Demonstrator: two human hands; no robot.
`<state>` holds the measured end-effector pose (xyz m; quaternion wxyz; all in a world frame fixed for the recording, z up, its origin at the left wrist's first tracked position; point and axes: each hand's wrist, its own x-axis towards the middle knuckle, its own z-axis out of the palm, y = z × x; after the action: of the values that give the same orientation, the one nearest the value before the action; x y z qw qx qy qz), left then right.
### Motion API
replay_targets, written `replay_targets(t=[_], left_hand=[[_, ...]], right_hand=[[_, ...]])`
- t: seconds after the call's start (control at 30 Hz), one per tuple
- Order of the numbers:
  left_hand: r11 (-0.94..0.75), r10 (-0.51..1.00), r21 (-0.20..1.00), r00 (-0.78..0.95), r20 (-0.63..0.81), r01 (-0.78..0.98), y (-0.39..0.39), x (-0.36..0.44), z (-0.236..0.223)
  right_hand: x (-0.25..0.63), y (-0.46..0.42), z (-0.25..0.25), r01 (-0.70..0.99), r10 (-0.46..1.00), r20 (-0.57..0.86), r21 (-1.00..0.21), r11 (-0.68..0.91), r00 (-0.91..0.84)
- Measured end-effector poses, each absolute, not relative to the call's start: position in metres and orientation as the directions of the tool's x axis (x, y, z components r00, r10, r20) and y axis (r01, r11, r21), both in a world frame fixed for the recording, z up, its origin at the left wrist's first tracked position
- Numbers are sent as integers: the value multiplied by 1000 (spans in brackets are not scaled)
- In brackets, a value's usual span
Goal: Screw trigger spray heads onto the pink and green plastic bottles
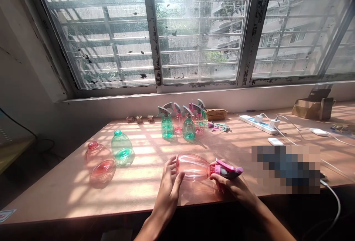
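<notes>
A clear pink spray bottle [193, 167] lies sideways above the front of the table, its base to the left. My left hand [169, 185] grips the base end, thumb on the near side and fingers behind. Around the neck, just below the pink and grey trigger head [227, 170], my right hand [234, 187] is closed; some of its fingers are hidden. To the left stand a pink bottle [97, 156] and a green bottle [121, 146], both without spray heads. Several green and pink bottles with trigger heads, among them a green spray bottle [167, 126], stand farther back.
Loose trigger heads [219, 126] lie beside the finished bottles, near a brown package [216, 114]. A white power strip [257, 123] with plugs and cables is at right, before a cardboard box [313, 106]. A blurred-out patch [288, 168] covers something near the front edge.
</notes>
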<state>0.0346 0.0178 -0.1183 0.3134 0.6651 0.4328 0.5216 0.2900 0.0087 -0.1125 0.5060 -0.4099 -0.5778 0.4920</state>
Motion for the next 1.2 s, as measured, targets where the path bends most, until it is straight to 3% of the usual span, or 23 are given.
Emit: replay_targets(t=[0.13,0.23,0.5,0.77,1.03,1.2], left_hand=[[-594,798,720,148,584,358,22,31,-123],[-621,778,680,204,594,390,21,29,-119],[-348,936,919,120,331,183,18,31,-111],[-494,870,836,147,471,239,26,28,-122],[-343,937,922,135,322,181,15,29,-105],[-362,929,915,154,337,180,19,30,-112]], right_hand=[[289,10,-115,-207,980,187,-964,170,-66],[290,11,-118,-185,983,174,-970,160,-63],[291,10,-119,48,971,203,-977,210,-123],[288,8,-113,-196,980,193,-964,181,-46],[289,11,-117,79,976,199,-975,207,-93],[289,7,-113,12,977,180,-983,182,-110]])
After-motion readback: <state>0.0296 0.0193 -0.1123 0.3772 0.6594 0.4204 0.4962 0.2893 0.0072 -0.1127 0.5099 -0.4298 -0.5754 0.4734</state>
